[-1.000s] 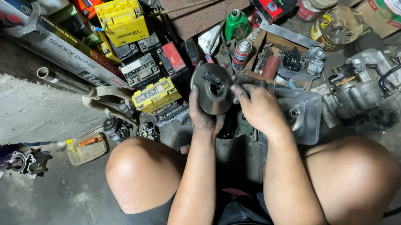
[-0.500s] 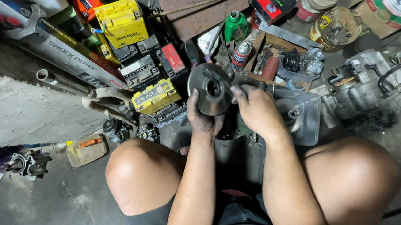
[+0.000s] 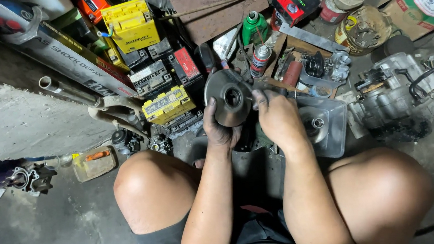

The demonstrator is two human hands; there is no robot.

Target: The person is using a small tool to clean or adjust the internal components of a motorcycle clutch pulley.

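I'm crouched low over the workshop floor, knees wide, and both hands are up in front of me on a round metal pulley disc [image 3: 229, 99] with a hole at its hub. My left hand [image 3: 221, 129] has the grip closed on the disc from below, thumb pressed on its face and fingers cupped behind, so the face tilts up toward me, I'd say to let me see into the hub. My right hand [image 3: 278, 118] sits against the disc's right edge, fingers curled tight there; whether they pinch a small tool or only the rim, I cannot tell.

The disc hangs in the air just above a dark greasy assembly between my knees, mostly hidden by my wrists. Just right of my right hand lies a clear plastic tray [image 3: 325, 124] with a small metal piece in it, near enough to catch loose parts, I'd guess. Beyond it sits a grey engine case [image 3: 396, 99]. Ahead stands a spray can [image 3: 260, 59] and a green bottle [image 3: 252, 27]; to the left, stacked yellow batteries [image 3: 167, 104].
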